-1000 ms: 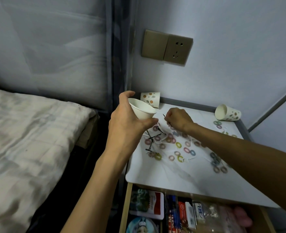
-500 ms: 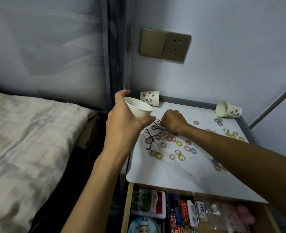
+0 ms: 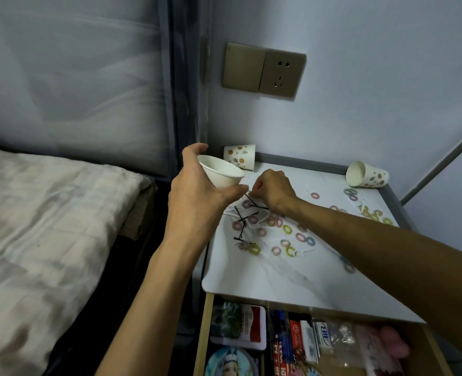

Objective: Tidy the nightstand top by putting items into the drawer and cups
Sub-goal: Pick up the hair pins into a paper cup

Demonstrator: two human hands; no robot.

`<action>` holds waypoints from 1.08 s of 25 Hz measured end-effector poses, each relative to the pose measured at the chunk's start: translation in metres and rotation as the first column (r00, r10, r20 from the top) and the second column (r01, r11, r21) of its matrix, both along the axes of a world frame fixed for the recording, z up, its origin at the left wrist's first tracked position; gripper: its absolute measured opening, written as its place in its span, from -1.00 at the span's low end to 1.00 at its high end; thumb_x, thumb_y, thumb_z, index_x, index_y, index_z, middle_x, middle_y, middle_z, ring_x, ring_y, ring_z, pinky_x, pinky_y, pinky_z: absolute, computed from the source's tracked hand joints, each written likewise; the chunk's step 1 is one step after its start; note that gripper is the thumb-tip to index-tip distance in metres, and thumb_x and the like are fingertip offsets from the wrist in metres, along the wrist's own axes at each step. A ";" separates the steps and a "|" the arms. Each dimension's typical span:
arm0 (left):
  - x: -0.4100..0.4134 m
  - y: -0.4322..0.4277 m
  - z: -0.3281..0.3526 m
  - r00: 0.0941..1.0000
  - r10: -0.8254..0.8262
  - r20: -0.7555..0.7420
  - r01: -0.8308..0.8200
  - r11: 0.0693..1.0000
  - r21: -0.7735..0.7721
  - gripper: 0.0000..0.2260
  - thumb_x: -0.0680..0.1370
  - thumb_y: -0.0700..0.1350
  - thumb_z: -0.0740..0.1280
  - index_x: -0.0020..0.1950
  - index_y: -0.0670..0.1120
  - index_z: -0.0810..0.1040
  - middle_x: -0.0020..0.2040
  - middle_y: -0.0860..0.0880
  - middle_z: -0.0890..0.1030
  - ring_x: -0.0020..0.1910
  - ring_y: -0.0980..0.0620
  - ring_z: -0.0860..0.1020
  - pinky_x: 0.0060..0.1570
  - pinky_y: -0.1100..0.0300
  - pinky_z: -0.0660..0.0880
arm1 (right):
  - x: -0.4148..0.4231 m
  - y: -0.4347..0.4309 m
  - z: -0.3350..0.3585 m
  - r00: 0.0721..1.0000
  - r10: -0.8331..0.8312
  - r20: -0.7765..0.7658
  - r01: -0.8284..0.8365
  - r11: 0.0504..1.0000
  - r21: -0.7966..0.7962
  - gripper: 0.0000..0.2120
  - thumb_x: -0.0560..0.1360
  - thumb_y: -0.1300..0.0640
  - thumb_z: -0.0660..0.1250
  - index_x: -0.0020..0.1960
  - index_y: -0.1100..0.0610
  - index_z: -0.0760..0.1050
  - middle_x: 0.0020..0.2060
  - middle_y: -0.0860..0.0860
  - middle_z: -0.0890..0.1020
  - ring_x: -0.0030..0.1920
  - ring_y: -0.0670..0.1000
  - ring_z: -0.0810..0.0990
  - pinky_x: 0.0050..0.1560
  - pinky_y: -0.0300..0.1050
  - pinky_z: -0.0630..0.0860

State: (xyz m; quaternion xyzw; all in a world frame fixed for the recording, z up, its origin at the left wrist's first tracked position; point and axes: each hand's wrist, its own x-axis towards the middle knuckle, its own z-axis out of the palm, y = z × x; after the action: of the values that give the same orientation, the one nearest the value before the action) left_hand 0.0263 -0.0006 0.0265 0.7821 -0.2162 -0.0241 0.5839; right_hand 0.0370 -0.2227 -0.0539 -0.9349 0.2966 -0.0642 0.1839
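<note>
My left hand (image 3: 197, 191) grips a white paper cup (image 3: 220, 173), tilted with its mouth toward the right, above the left edge of the white nightstand top (image 3: 273, 278). My right hand (image 3: 272, 189) is curled just right of the cup, fingertips down at thin black hairpins (image 3: 247, 214) that lie crossed on the top; whether it pinches one is hard to tell. Several small coloured hair rings (image 3: 287, 229) are scattered over the middle and the right. The drawer (image 3: 300, 340) below stands pulled out and full.
A dotted paper cup (image 3: 239, 156) stands upside down at the back left corner; another (image 3: 367, 175) lies on its side at the back right. A bed (image 3: 48, 226) is to the left. A wall socket (image 3: 263, 69) is above. The drawer holds packets and boxes.
My right hand dropped from holding a hairpin near the cup back down to the hairpins beside it. My left hand keeps holding the cup in much the same place.
</note>
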 end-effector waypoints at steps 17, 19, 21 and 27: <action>0.005 0.006 0.001 1.000 0.015 0.005 -0.015 1.000 -0.008 -0.24 0.31 -0.03 0.60 0.42 0.04 0.30 0.08 0.08 0.49 0.07 0.05 0.50 0.00 0.24 0.44 | -0.010 -0.019 0.023 0.964 0.227 -0.135 -0.234 0.972 -0.036 -0.85 0.53 0.25 0.30 -0.15 0.23 0.62 -0.26 0.07 0.69 -0.37 -0.09 0.59 -0.28 -0.26 0.47; 0.004 0.004 0.002 1.000 0.007 0.001 -0.007 1.000 -0.007 -0.23 0.31 -0.03 0.60 0.42 0.04 0.30 0.09 0.08 0.48 0.06 0.05 0.50 0.00 0.22 0.46 | -0.020 -0.022 0.022 0.944 0.297 -0.142 -0.309 0.948 -0.075 -0.90 0.51 0.22 0.35 -0.09 0.19 0.65 -0.27 0.02 0.67 -0.32 -0.12 0.58 -0.22 -0.28 0.43; 0.003 0.003 0.003 1.000 0.006 0.001 -0.006 1.000 -0.003 -0.22 0.31 -0.03 0.61 0.42 0.04 0.29 0.10 0.08 0.48 0.06 0.05 0.50 0.00 0.21 0.47 | -0.025 -0.020 0.016 0.918 0.357 -0.174 -0.382 0.913 -0.143 -0.89 0.50 0.18 0.37 -0.03 0.16 0.66 -0.17 0.02 0.70 -0.15 -0.03 0.63 -0.09 -0.17 0.51; 0.001 0.001 0.002 1.000 0.010 0.005 -0.010 1.000 0.006 -0.23 0.30 -0.02 0.61 0.42 0.04 0.30 0.11 0.06 0.49 0.08 0.03 0.51 0.05 0.15 0.52 | -0.026 -0.010 0.000 0.918 0.351 -0.184 -0.389 0.889 -0.244 -0.85 0.49 0.13 0.41 0.04 0.09 0.67 -0.06 0.07 0.70 -0.04 0.10 0.63 -0.09 -0.10 0.51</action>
State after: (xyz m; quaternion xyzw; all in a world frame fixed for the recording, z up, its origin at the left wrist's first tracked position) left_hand 0.0277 0.0006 0.0289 0.7849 -0.2134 -0.0198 0.5814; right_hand 0.0113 -0.2332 -0.0542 -0.9928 0.1127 -0.0051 0.0404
